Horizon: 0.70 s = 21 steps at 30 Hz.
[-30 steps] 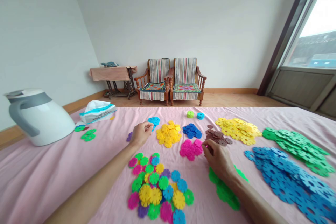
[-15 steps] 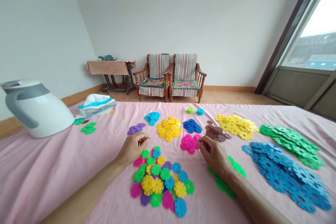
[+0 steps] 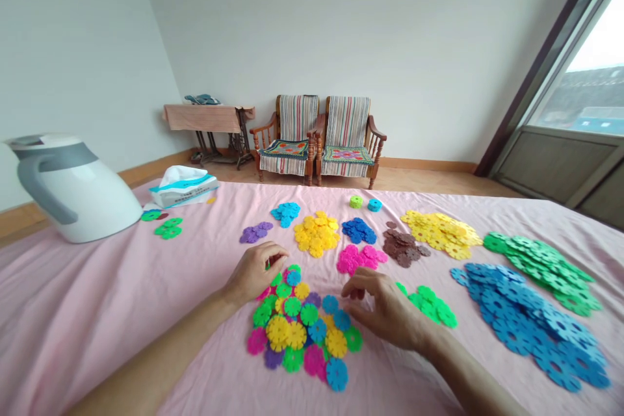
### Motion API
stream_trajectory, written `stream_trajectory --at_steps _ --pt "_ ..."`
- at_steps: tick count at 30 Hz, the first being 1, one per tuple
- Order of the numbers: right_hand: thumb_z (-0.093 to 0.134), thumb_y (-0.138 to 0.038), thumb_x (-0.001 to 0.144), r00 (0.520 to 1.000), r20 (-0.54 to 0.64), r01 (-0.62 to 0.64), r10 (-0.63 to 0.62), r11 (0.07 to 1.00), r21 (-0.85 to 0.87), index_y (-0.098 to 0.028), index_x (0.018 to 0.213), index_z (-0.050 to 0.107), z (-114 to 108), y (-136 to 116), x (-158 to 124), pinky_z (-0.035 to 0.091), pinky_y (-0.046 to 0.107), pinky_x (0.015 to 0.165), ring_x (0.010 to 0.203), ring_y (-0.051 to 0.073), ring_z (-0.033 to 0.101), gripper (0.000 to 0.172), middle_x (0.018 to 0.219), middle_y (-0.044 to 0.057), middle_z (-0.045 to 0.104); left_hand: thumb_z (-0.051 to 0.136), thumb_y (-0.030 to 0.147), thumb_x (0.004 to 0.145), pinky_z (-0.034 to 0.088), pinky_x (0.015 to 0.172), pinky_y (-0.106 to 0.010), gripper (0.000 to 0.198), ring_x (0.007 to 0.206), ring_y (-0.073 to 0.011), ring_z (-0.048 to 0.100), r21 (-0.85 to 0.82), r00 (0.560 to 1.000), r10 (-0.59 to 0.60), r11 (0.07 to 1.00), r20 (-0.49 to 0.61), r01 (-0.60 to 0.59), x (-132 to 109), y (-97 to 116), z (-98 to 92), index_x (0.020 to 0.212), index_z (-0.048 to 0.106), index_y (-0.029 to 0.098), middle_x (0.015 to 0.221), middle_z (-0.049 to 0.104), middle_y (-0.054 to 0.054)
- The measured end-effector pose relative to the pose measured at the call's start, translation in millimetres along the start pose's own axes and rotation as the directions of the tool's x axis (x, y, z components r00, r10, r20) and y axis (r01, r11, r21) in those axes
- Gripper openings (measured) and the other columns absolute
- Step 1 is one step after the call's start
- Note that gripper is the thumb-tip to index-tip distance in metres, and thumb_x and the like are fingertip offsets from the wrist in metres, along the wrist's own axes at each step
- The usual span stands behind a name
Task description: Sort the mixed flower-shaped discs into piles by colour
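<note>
A mixed pile of notched plastic discs point(image 3: 296, 335) in green, yellow, blue, pink and purple lies in front of me. My left hand point(image 3: 258, 270) is over its upper left edge, fingers curled together; whatever may be between them is hidden. At the pile's right side, my right hand point(image 3: 383, 305) hangs with thumb and fingers apart near a blue disc point(image 3: 342, 320), holding nothing visible. Just beyond my right hand sits a pink disc heap point(image 3: 358, 259). A bright green disc heap point(image 3: 433, 307) is to its right, partly behind the hand.
Farther out lie small heaps of purple point(image 3: 256, 232), light blue point(image 3: 285, 212), yellow point(image 3: 316, 234), dark blue point(image 3: 359, 231) and brown discs point(image 3: 403, 248). Larger flower-shaped blue pieces point(image 3: 531, 325) are at right. A white jug point(image 3: 97, 188) and tissue pack point(image 3: 184, 188) stand at left.
My right hand has moved from the pink heap down and left to the mixed pile, its fingers now apart. My left hand has shifted slightly right; the camera view has shifted a little.
</note>
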State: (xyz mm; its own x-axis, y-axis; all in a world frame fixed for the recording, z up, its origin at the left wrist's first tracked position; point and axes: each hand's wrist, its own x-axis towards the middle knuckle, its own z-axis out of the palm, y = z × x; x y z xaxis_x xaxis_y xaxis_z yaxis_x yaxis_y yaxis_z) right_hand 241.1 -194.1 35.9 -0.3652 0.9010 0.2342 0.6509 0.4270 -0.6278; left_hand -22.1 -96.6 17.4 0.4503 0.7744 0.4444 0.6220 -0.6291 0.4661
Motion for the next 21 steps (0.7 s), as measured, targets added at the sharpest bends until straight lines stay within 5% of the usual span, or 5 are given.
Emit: stream_trajectory --at_steps 10,16,21 --pt "0.063 -0.013 0.066 0.995 0.099 -0.003 0.004 1.000 -0.007 -0.019 0.079 0.062 3 -6 -1 0.037 0.022 0.065 0.073 0.012 0.050 0.015 0.079 -0.001 0.058 0.050 0.021 0.082 0.044 0.061 -0.021 0.016 0.065 -0.0122 0.058 -0.048 1.000 -0.010 0.999 -0.019 0.009 -1 1 1.5 0.080 0.066 0.018 0.076 0.066 -0.002" --pt "0.052 -0.011 0.071 0.991 0.034 -0.137 0.133 0.968 0.212 -0.017 0.074 0.060 8 2 2 0.031 0.018 0.050 0.056 0.008 0.045 0.010 0.061 -0.005 0.052 0.055 0.024 0.082 0.046 0.068 -0.022 0.014 0.074 -0.0141 0.060 -0.154 0.999 0.014 0.988 0.041 -0.007 -1 34 4.6 0.080 0.067 0.018 0.079 0.066 -0.003" --pt "0.052 -0.015 0.076 0.986 -0.088 -0.112 0.144 0.947 0.301 -0.016 0.074 0.057 15 2 6 0.035 0.019 0.053 0.057 0.009 0.046 0.006 0.062 -0.004 0.053 0.065 0.030 0.077 0.042 0.078 -0.026 0.012 0.081 -0.0153 0.059 -0.175 0.983 0.078 0.983 0.166 -0.049 -6 70 14.0 0.084 0.070 0.022 0.079 0.067 -0.001"
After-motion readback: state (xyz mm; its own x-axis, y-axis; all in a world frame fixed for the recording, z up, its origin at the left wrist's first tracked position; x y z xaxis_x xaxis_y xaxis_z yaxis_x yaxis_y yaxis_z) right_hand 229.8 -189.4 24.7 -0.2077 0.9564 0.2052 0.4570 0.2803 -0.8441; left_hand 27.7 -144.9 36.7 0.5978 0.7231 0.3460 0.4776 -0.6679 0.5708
